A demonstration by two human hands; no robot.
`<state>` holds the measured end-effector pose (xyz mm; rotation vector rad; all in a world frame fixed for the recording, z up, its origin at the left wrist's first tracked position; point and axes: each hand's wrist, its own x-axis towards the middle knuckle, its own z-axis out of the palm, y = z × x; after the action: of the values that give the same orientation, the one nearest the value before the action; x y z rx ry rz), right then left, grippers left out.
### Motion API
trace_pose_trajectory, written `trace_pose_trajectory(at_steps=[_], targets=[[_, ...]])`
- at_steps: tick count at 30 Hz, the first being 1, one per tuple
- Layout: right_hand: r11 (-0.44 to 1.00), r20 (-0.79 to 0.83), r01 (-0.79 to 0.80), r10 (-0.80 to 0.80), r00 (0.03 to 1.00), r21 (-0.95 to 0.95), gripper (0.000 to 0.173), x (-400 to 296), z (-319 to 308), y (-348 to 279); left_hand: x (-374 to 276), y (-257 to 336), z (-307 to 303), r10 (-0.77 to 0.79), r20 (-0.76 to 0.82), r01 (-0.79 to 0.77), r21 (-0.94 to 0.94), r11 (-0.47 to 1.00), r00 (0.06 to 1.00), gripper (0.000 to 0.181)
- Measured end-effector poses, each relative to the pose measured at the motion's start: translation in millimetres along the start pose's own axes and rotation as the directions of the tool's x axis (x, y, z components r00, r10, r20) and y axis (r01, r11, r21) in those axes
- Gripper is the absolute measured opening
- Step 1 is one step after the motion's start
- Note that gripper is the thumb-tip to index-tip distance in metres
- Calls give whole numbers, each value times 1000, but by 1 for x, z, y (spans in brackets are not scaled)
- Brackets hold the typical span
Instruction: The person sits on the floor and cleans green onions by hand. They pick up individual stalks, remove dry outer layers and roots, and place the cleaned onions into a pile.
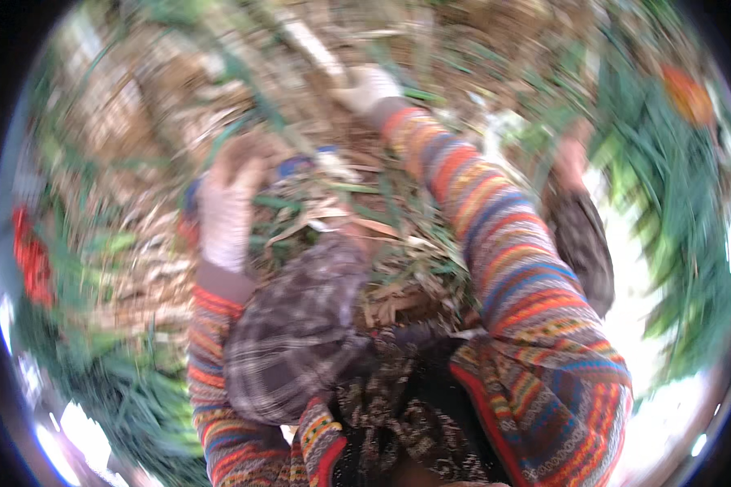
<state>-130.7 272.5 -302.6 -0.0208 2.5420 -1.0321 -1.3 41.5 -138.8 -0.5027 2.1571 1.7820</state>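
Motion blur softens most of the view. My right hand (371, 88), in a pale knit glove, reaches forward at the top centre. Its fingers are closed around the near end of a long pale stalk (310, 45). At centre left my left hand (225, 207), also gloved, points forward above the littered ground. A blurred brown clump (256, 146) lies at its fingertips; whether the hand grips it cannot be told. Just right of that hand is a small blue item (295, 165), too blurred to name. Striped knit sleeves cover both my arms.
Dry leaves and green scraps (414, 268) cover the ground between my legs. Long green leaves (670, 182) are heaped along the right, with more leaves (116, 389) at lower left. A red item (31, 259) lies far left, an orange one (688, 97) at upper right.
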Motion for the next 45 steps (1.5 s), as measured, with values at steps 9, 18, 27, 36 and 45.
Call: trace_pose_trajectory(at_steps=[9, 18, 27, 36, 45], targets=[[900, -71, -2, 37, 997, 436, 46, -191, -75, -79, 124, 37, 31, -381, 293, 448, -213, 868, 877, 54], [848, -219, 362, -297, 929, 386, 60, -288, -98, -80, 71, 63, 36, -155, -6, 152, -173, 973, 988, 47], [935, -108, -59, 102, 989, 350, 52, -414, -190, 150, -13, 95, -3, -88, -29, 81, -186, 979, 996, 38], [977, -68, 23, -38, 997, -210, 83, -217, -115, 198, -47, 87, 12, -116, 130, 171, -607, 776, 985, 36], [844, 457, 301, -76, 886, -443, 82, -123, 1, 129, -75, 112, 44, -89, 85, 121, -578, 807, 992, 48]])
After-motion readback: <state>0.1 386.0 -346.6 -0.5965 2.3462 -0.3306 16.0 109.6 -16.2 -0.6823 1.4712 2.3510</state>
